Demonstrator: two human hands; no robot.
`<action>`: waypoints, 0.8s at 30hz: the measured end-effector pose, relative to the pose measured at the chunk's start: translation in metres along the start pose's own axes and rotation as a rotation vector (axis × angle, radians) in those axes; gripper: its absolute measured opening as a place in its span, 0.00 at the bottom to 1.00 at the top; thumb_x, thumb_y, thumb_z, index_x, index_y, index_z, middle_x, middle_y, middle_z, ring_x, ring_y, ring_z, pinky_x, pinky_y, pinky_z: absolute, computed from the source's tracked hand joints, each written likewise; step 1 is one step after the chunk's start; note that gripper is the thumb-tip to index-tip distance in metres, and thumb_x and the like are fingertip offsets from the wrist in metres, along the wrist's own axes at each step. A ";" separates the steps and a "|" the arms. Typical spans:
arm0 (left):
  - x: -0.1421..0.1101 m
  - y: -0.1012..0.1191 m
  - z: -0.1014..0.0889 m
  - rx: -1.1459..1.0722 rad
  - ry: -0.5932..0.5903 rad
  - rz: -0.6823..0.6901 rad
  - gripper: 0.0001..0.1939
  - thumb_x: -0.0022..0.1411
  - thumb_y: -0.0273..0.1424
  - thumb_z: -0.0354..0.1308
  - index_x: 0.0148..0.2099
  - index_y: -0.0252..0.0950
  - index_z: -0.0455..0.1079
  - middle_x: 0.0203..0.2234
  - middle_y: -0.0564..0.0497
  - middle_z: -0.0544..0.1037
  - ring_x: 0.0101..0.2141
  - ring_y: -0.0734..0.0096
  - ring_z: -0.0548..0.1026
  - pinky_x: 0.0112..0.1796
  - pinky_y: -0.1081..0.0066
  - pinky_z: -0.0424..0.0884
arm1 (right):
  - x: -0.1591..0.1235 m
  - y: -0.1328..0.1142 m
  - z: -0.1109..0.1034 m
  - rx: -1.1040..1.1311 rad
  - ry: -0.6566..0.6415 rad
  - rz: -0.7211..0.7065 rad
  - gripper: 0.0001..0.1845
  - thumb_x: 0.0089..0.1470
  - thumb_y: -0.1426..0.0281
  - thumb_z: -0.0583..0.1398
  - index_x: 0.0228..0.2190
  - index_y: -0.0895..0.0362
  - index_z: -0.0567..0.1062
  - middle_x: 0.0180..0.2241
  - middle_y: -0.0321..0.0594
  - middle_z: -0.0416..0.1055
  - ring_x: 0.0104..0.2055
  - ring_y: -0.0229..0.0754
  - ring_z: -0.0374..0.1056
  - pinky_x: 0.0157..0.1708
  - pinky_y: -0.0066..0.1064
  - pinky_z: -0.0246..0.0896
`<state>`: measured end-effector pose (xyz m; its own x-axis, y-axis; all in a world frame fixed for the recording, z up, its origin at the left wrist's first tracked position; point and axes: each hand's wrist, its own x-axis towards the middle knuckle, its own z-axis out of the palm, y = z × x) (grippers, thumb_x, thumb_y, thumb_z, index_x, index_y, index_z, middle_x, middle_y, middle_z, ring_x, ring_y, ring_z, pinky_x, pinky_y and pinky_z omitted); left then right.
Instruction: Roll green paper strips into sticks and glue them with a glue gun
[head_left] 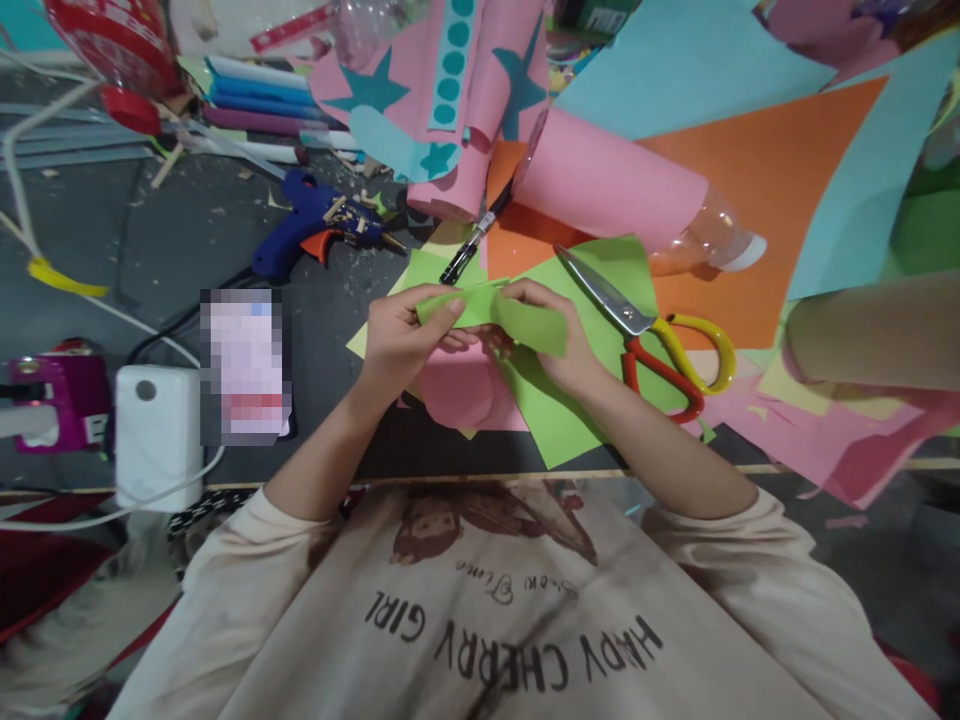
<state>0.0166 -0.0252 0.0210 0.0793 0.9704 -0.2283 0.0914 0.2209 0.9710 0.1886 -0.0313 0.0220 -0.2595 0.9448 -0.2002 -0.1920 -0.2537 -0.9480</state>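
Between my two hands is a strip of light green paper point(480, 306), bent along its length. My left hand point(405, 335) pinches its left end between thumb and fingers. At the other end, my right hand point(551, 325) grips the paper, and a loose flap hangs over its fingers. Below them lies a pink paper piece point(455, 388) with a rounded edge. A larger green sheet point(559, 410) rests under my right wrist. Scissors point(637, 325) with red and yellow handles lie on green paper to the right. A black pen point(476, 240) sits just beyond my hands.
A blue glue gun point(319, 225) lies at left, above a phone point(244, 365) and a white power bank point(157, 430) with cables. Beyond are a pink-wrapped bottle point(615, 175), an orange sheet point(765, 190) and a pink craft with blue stars point(450, 110). Pink scraps point(847, 440) lie at right.
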 end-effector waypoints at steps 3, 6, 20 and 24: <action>0.001 0.003 -0.001 0.095 0.016 0.078 0.15 0.55 0.45 0.65 0.33 0.38 0.77 0.19 0.54 0.79 0.21 0.71 0.79 0.22 0.73 0.75 | 0.000 0.003 -0.001 -0.010 -0.032 -0.020 0.23 0.50 0.46 0.63 0.28 0.54 0.70 0.21 0.29 0.67 0.23 0.33 0.67 0.24 0.27 0.63; 0.002 0.005 -0.001 0.148 0.023 0.166 0.12 0.54 0.43 0.66 0.30 0.41 0.77 0.25 0.55 0.82 0.27 0.71 0.79 0.26 0.71 0.76 | 0.000 0.005 0.000 0.005 -0.025 -0.022 0.24 0.50 0.47 0.64 0.29 0.54 0.70 0.23 0.29 0.66 0.22 0.33 0.66 0.24 0.26 0.63; 0.000 0.005 0.003 0.057 -0.043 0.168 0.19 0.43 0.43 0.74 0.32 0.34 0.79 0.29 0.50 0.82 0.28 0.70 0.79 0.28 0.74 0.74 | -0.002 0.006 0.003 -0.078 0.061 -0.064 0.26 0.50 0.45 0.63 0.24 0.54 0.66 0.17 0.28 0.61 0.20 0.32 0.59 0.22 0.27 0.57; 0.004 -0.004 0.000 0.037 -0.053 0.222 0.21 0.58 0.50 0.61 0.36 0.36 0.80 0.33 0.49 0.83 0.36 0.66 0.80 0.38 0.71 0.75 | -0.001 0.006 0.002 -0.115 0.098 -0.132 0.26 0.51 0.46 0.63 0.23 0.54 0.66 0.17 0.28 0.61 0.19 0.31 0.58 0.21 0.27 0.54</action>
<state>0.0164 -0.0225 0.0168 0.1537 0.9880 -0.0137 0.1017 -0.0021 0.9948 0.1856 -0.0341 0.0175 -0.1451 0.9853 -0.0902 -0.1076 -0.1063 -0.9885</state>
